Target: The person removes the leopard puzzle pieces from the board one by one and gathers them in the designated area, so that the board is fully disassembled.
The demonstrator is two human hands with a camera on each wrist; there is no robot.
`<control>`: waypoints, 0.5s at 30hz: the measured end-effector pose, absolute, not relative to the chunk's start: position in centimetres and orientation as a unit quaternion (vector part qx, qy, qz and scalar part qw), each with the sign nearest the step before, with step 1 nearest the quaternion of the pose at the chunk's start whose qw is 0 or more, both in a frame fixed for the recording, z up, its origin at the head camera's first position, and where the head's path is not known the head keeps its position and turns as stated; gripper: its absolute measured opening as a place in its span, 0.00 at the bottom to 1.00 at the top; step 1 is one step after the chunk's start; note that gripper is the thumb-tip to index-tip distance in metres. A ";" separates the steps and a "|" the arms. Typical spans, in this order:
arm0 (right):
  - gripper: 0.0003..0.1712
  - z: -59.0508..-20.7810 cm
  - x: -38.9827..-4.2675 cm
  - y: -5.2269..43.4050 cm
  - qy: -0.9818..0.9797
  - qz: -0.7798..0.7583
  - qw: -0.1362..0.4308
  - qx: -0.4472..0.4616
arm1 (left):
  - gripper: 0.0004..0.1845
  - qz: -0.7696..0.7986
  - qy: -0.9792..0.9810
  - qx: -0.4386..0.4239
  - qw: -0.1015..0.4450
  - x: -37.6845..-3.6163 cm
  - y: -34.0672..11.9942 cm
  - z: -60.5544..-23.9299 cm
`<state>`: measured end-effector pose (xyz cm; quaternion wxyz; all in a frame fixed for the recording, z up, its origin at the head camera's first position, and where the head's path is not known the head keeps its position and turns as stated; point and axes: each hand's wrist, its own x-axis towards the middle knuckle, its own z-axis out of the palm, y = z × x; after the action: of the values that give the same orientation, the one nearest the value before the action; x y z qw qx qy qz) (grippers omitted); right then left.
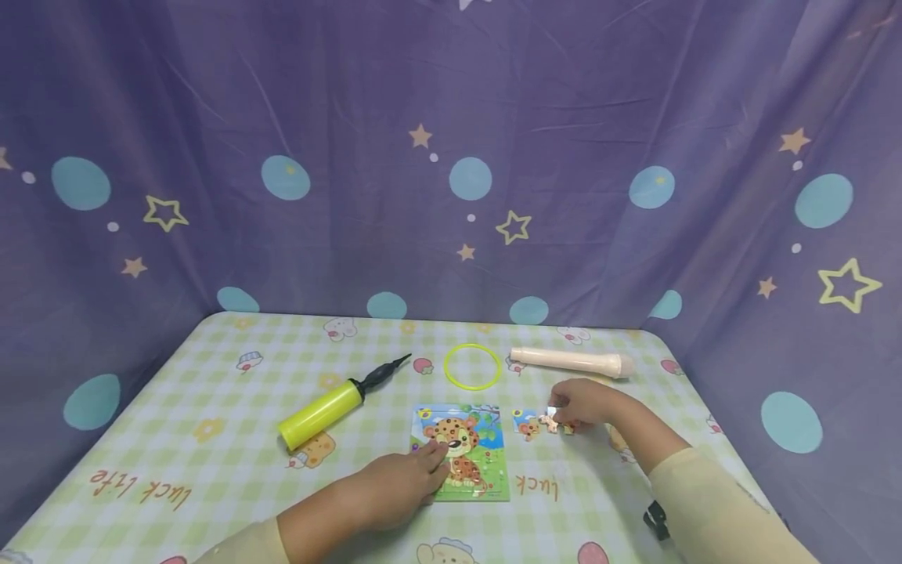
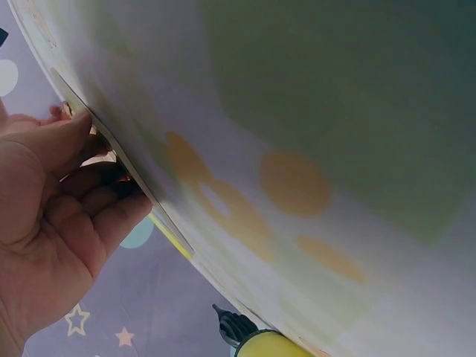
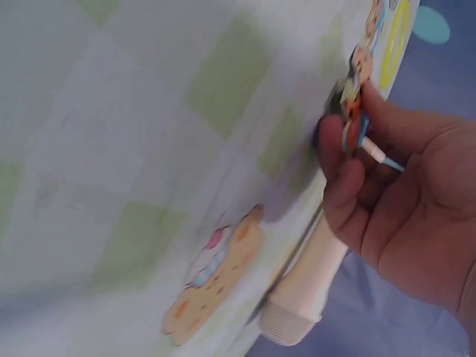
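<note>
Right hand [image 1: 583,401] pinches a puzzle piece [image 3: 354,132]; left hand [image 1: 398,487] rests loosely on the board [image 1: 468,462]; joining seems underway, edge alignment likely next

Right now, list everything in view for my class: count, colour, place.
Puzzle board: one, multicoloured, front centre
Puzzle pieces: several, multicoloured, right of board
Pump: one, yellow and black, left
Ring: one, yellow, beyond board
Microphone: one, pale peach, far right
Dark item: one, black, front right, unclear
Tablecloth: one, green-white checked, beneath the items
Curtain: one, purple, behind and alongside
Sleeves: two, pale yellow, at front
Left hand: one, on board
Right hand: one, pinching a piece
</note>
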<state>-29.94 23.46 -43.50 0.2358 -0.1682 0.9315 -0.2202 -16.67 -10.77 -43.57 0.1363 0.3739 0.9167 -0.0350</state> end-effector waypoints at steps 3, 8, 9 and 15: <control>0.06 -43.2 -29.6 22.9 0.946 -0.179 0.212 -0.166 | 0.27 -0.032 0.917 0.374 0.135 -16.7 -10.8 -43.6; 0.07 -42.9 -29.4 22.4 0.954 -0.151 0.201 -0.163 | 0.27 -0.032 0.916 0.377 0.135 -16.7 -10.7 -43.6; 0.07 -42.9 -29.3 22.4 0.955 -0.146 0.201 -0.164 | 0.27 -0.032 0.916 0.377 0.135 -16.7 -10.7 -43.7; 0.07 -43.1 -29.4 22.2 0.962 -0.085 0.177 -0.192 | 0.27 -0.038 0.915 0.378 0.134 -16.7 -10.8 -43.6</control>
<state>-29.41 22.19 -43.09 0.1773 -0.1921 0.9615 -0.0846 -16.67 -10.76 -43.58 0.1342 0.3780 0.9153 -0.0377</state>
